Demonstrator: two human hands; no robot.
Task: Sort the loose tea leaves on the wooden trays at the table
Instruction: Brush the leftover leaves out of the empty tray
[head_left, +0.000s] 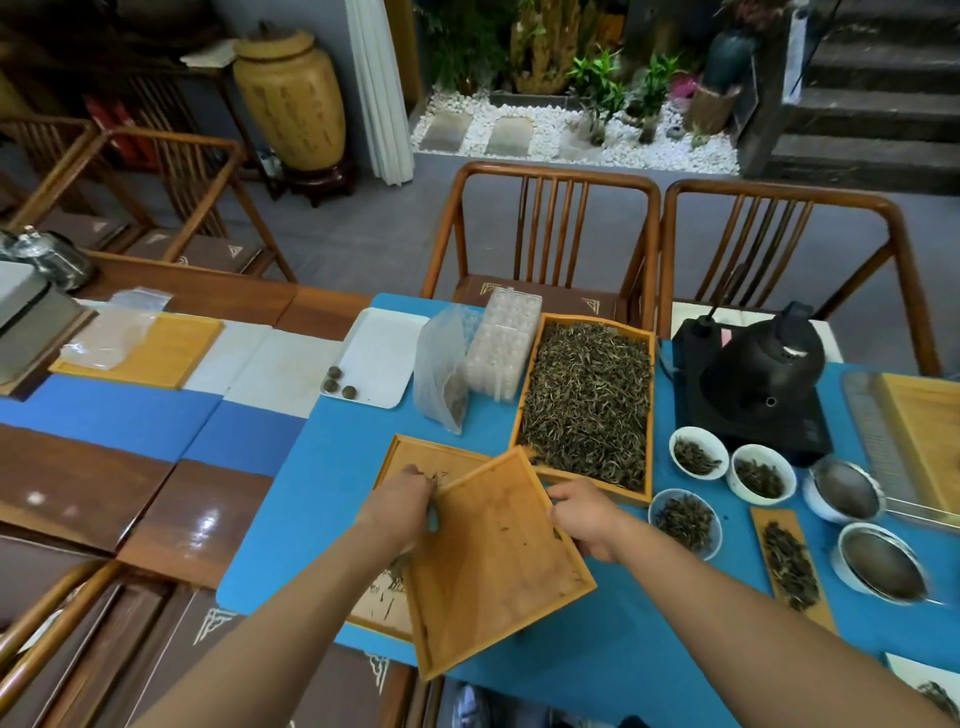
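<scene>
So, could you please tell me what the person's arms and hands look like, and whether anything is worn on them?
Both forearms are bare as far as the picture shows: no sleeves, gloves or watch visible. The left hand and right hand show no rings or markings that I can make out.

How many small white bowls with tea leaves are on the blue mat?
3, all right of the full tray: far bowl, right bowl, near bowl. None seems hidden.

Tea shop: tea-leaf trays (587, 395), kettle (763, 369), sample bowls (698, 451).
</scene>
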